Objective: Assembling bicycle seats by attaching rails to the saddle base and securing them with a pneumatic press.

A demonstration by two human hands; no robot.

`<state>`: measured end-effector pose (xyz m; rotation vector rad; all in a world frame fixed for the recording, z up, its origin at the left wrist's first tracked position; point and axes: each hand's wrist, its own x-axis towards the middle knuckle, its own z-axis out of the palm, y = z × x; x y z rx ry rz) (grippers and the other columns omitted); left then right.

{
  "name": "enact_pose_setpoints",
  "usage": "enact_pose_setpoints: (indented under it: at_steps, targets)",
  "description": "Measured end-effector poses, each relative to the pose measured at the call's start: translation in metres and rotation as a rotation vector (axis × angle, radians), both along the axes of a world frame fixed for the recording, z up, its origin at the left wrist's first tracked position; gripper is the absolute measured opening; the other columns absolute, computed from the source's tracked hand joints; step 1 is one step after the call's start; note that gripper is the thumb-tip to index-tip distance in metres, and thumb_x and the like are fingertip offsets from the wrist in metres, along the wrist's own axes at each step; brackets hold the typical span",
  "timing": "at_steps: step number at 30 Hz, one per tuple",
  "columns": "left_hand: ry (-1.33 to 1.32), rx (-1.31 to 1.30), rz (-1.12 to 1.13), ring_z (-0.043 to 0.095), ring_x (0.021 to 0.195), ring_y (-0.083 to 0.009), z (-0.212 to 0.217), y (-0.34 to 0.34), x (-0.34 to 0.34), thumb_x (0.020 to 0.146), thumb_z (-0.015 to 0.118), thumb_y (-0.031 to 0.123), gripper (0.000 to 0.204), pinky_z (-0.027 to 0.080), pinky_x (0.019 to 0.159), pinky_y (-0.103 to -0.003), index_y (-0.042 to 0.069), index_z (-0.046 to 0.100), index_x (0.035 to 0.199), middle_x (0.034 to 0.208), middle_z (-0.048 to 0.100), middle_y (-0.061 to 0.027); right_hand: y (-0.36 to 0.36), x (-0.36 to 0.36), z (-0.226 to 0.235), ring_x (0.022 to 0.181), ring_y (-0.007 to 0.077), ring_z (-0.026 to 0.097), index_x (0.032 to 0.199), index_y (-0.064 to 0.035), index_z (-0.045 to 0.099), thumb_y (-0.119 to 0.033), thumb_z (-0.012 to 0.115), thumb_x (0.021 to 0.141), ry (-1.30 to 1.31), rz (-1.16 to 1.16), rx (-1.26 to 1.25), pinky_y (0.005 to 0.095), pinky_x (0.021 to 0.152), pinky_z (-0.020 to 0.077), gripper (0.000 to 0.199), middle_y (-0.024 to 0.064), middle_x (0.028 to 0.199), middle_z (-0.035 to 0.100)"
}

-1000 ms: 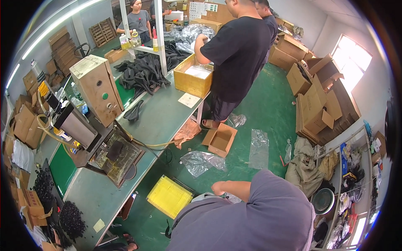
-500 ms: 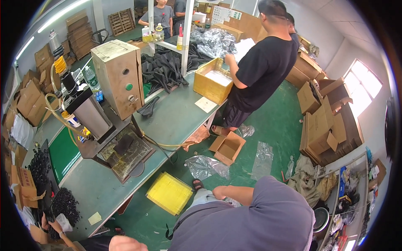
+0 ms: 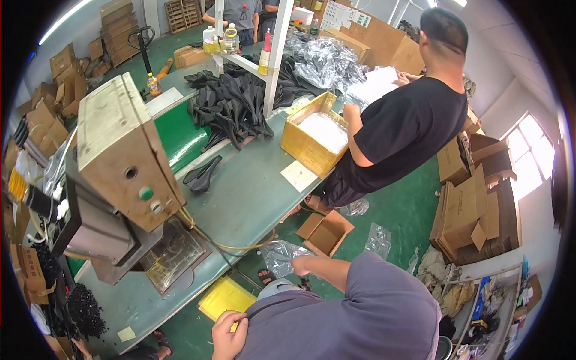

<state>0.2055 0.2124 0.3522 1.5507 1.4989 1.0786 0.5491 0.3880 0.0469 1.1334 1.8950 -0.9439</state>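
A long grey-green counter (image 3: 252,198) runs from the lower left up toward the top of the fisheye view, over a green floor (image 3: 402,210). On its left stands a large tan metal machine (image 3: 120,150) with a round green button on its face, and under it lies a dark tray with a clear glossy surface (image 3: 174,255). Further up the counter lies a heap of black bicycle saddles (image 3: 231,105), with one black saddle (image 3: 201,174) lying apart, nearer the machine. At the counter's right edge sits an open yellow cardboard box (image 3: 312,138) with white material inside, and a co-worker in a black shirt (image 3: 402,129) stands beside it, facing the counter. Flattened and stacked cardboard cartons (image 3: 468,216) stand against the right wall, and a small open cardboard box (image 3: 327,231) lies on the floor below the counter edge. At the bottom of the view is the person's own body in a grey-purple shirt (image 3: 360,318). The right hand (image 3: 302,264) reaches forward from the sleeve, its grip clamped on a crumpled clear plastic bag (image 3: 279,255) held just beside the counter's edge, above the floor. The left hand (image 3: 229,333) is low at the bottom edge, resting against the shirt front with fingers curled loosely and nothing visibly in them; a flat yellow sheet (image 3: 225,297) lies just beyond it, on the floor under the counter.
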Motion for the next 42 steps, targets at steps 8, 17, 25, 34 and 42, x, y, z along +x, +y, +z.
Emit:
enact_pose_setpoints:
  at_steps: [8, 17, 25, 34, 42]
  targets:
    - [0.017, -0.195, 0.051, 0.070, 0.085, -0.0238, -0.017, 0.075, 0.023, 0.086, 0.076, -0.001, 0.014, 0.056, 0.079, -0.033, -0.004, 0.072, 0.099, 0.095, 0.072, -0.0141, 0.074, 0.028, 0.001, 0.121, 0.0400, 0.068, 0.128, -0.0082, 0.072, -0.016, 0.063, 0.084, 0.021, -0.040, 0.021, 0.0492, 0.100, 0.0551, 0.045, 0.0201, 0.126, 0.073]
    - [0.159, -0.289, 0.013, 0.072, 0.088, -0.0284, -0.030, 0.100, 0.034, 0.088, 0.077, 0.007, 0.019, 0.057, 0.080, -0.036, -0.004, 0.073, 0.103, 0.098, 0.073, -0.0163, 0.065, 0.024, -0.031, 0.118, 0.0407, 0.069, 0.123, -0.0055, 0.074, -0.017, 0.063, 0.084, 0.092, -0.006, -0.020, 0.0491, 0.098, 0.0559, 0.042, 0.0208, 0.123, 0.074]
    - [0.205, -0.340, -0.020, 0.071, 0.088, -0.0312, -0.034, 0.106, 0.038, 0.088, 0.077, 0.011, 0.022, 0.057, 0.080, -0.038, -0.003, 0.074, 0.104, 0.099, 0.073, -0.0170, 0.076, 0.035, -0.030, 0.118, 0.0398, 0.069, 0.121, -0.0061, 0.074, -0.019, 0.064, 0.085, 0.087, -0.011, -0.036, 0.0487, 0.098, 0.0558, 0.039, 0.0198, 0.124, 0.074]
    - [0.259, -0.283, -0.026, 0.072, 0.091, -0.0345, -0.058, 0.103, 0.036, 0.088, 0.077, 0.014, 0.025, 0.058, 0.082, -0.040, -0.003, 0.074, 0.106, 0.102, 0.073, -0.0185, 0.077, 0.045, -0.025, 0.120, 0.0405, 0.069, 0.124, -0.0050, 0.073, -0.016, 0.062, 0.085, 0.094, -0.026, -0.047, 0.0485, 0.099, 0.0554, 0.042, 0.0210, 0.125, 0.073]
    - [0.297, -0.324, -0.034, 0.070, 0.100, -0.0422, -0.057, 0.096, 0.039, 0.090, 0.076, 0.018, 0.029, 0.056, 0.088, -0.045, -0.003, 0.073, 0.109, 0.107, 0.072, -0.0218, 0.078, 0.039, -0.020, 0.123, 0.0395, 0.067, 0.129, -0.0061, 0.072, -0.016, 0.063, 0.085, 0.063, 0.000, -0.057, 0.0480, 0.103, 0.0543, 0.046, 0.0196, 0.130, 0.072]
